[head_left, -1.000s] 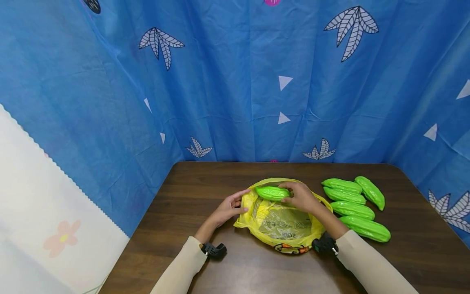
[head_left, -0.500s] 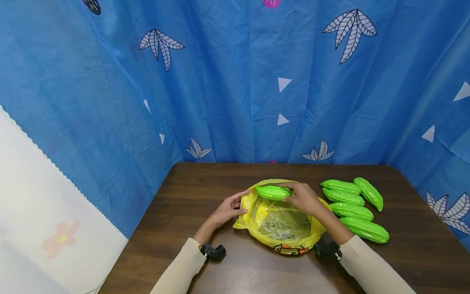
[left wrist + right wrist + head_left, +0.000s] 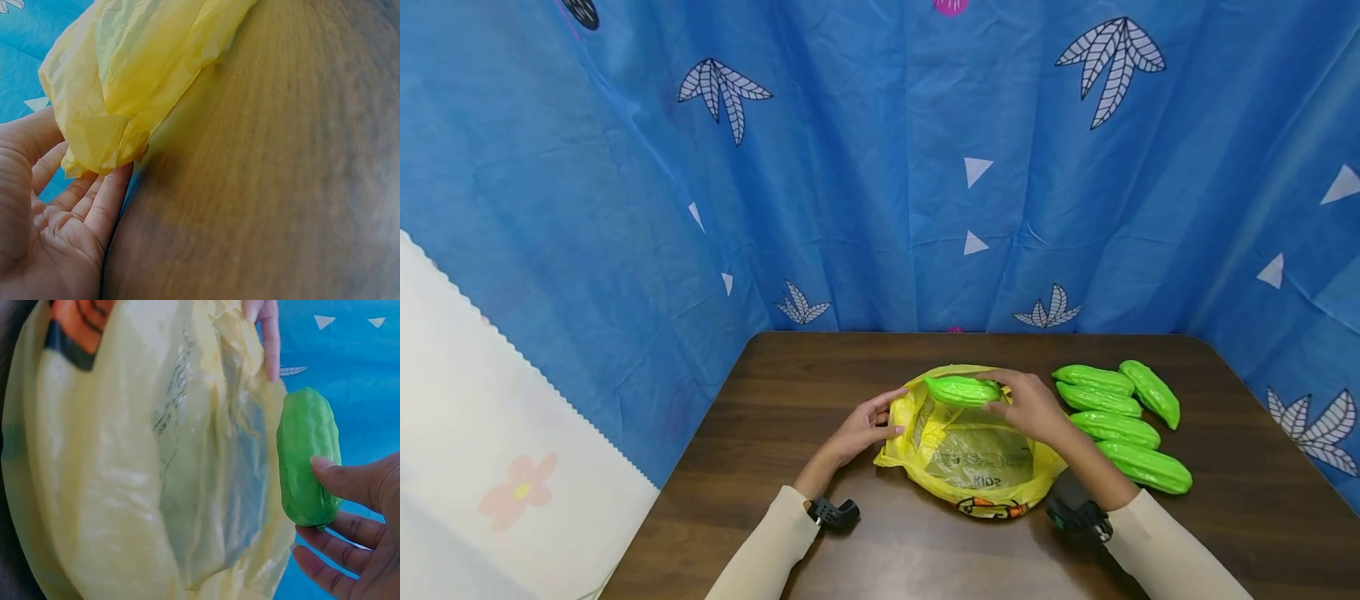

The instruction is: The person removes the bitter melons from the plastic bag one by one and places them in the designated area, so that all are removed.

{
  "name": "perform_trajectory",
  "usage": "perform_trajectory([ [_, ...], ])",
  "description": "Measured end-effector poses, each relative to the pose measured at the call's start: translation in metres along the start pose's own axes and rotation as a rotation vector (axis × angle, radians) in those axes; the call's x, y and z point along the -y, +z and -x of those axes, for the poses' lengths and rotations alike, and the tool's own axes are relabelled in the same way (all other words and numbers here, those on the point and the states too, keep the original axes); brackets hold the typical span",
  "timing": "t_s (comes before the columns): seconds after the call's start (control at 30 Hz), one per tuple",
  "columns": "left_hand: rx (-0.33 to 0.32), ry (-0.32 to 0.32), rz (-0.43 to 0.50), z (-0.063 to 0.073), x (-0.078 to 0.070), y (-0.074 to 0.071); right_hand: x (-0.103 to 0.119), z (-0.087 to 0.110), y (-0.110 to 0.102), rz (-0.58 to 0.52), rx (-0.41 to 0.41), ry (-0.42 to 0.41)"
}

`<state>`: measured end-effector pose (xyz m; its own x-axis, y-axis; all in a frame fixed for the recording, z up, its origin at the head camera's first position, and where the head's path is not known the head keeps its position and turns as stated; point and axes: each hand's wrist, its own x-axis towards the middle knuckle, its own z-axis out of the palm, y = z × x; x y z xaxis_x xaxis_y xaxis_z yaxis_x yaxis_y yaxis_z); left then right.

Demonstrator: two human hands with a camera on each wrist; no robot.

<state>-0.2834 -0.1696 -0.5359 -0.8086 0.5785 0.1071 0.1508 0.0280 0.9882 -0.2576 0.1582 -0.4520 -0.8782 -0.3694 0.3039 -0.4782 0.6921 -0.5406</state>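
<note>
In the head view my right hand (image 3: 1030,406) grips the right end of a bright green, ridged bitter gourd (image 3: 957,391). It lies level over the far side of an opened yellow plastic bag (image 3: 917,465). The right wrist view shows the thumb on one face of the gourd (image 3: 307,447) and fingers under its end. At the bag's left edge my left hand (image 3: 859,429) holds the rim. In the left wrist view, gathered yellow plastic of the bag (image 3: 103,134) sits between the left thumb and fingers. Printed lettering shows through the bag's mouth.
Several more bitter gourds (image 3: 1118,428) lie on the brown wooden table (image 3: 805,367), right of the bag, one of them angled apart at the back. A blue patterned curtain (image 3: 850,167) hangs behind the table. Each wrist wears a black strapped device (image 3: 835,514).
My right hand has shifted slightly to the right and up with the bitter gourd in its grip. The left hand stays at the bag's rim.
</note>
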Motion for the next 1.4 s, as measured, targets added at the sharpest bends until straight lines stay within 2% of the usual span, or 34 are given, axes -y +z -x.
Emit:
perform_trajectory([
  [0.43, -0.005, 0.008, -0.008, 0.001, -0.001, -0.001, 0.013, 0.011, -0.014, 0.034, -0.042, -0.052],
  [0.97, -0.009, 0.011, -0.009, 0.001, -0.003, 0.003, 0.018, 0.024, -0.026, 0.051, -0.052, -0.031],
  [1.4, -0.004, 0.014, -0.003, 0.000, -0.002, 0.002, 0.022, 0.031, -0.032, 0.068, -0.077, -0.047],
])
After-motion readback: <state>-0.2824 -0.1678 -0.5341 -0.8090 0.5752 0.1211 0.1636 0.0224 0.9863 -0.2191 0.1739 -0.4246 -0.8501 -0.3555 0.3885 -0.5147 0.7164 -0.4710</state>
